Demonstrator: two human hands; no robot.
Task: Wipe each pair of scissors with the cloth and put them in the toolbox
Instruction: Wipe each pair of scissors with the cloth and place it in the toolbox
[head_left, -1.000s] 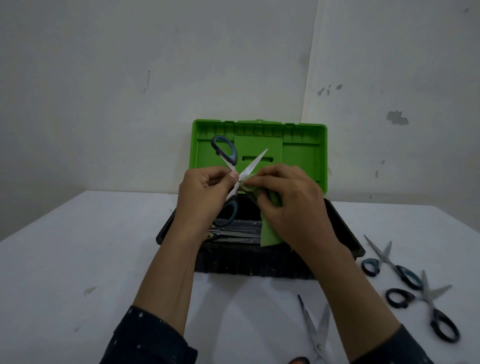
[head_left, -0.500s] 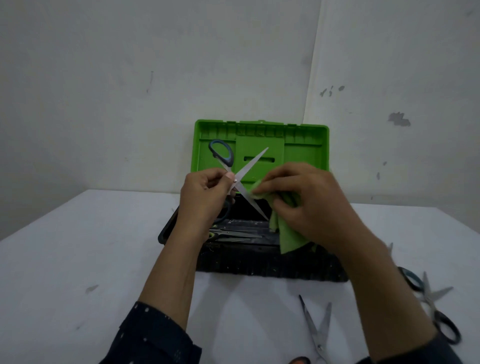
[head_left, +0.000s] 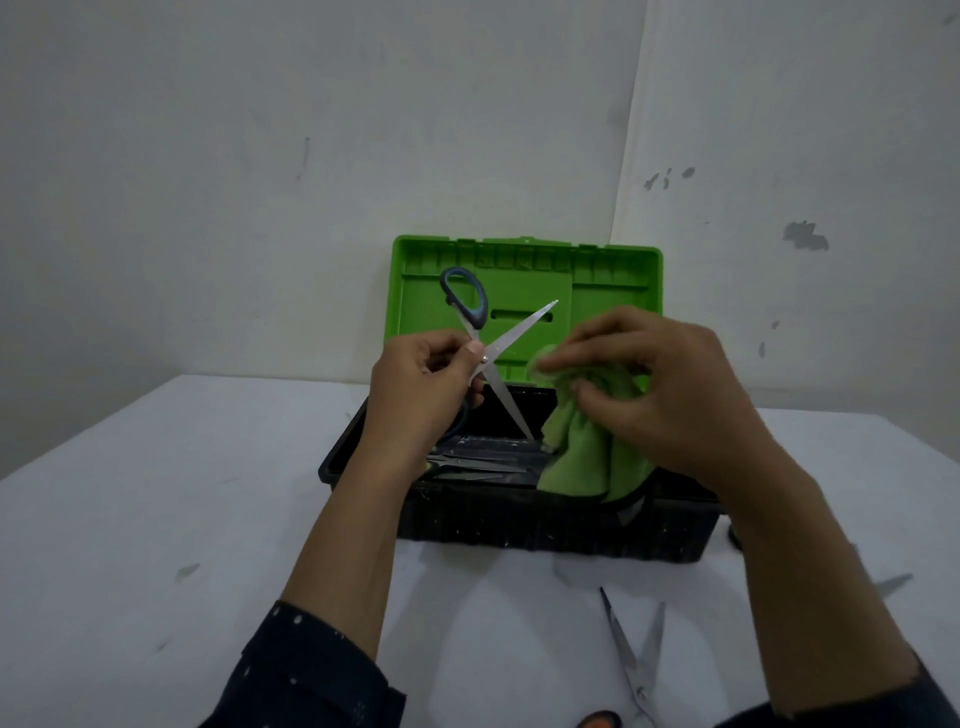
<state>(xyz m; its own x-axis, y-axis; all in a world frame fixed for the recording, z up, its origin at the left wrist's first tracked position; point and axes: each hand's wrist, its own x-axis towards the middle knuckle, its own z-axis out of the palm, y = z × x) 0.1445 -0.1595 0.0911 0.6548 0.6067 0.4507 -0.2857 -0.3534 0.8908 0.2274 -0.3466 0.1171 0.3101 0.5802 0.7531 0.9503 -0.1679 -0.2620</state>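
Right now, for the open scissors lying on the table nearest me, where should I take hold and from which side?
Probably at the handles, just behind the pivot, coming from the near side. The table scissors lie with blades spread in a V pointing away toward the toolbox, so the near end is the blunt one; its orange handle sits at the frame's bottom edge.

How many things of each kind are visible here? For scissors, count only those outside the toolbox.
Toolbox: 1
Cloth: 1
Scissors outside the toolbox: 3 (held pair, front pair on the table, blade tip beside the right forearm)
Total: 5. The forearm may hide more scissors.
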